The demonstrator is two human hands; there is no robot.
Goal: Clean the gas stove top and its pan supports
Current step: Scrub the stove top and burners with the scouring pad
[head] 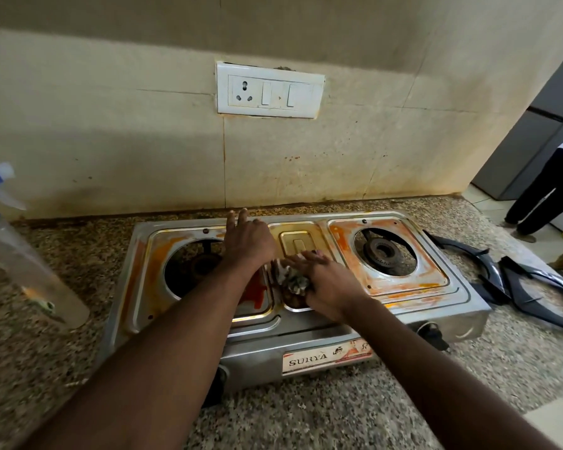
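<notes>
A two-burner steel gas stove sits on the granite counter, its top smeared with orange and red stains. Both burners are bare; the right burner shows fully. My right hand presses a crumpled, dirty cloth onto the stove's middle section. My left hand lies flat on the top beside the left burner hole, fingers spread toward the back edge. Two dark pan supports lie on the counter to the right of the stove.
A clear spray bottle with a blue and white trigger head stands on the counter at the left. A wall socket plate is above the stove. A person's legs stand on the floor at the far right.
</notes>
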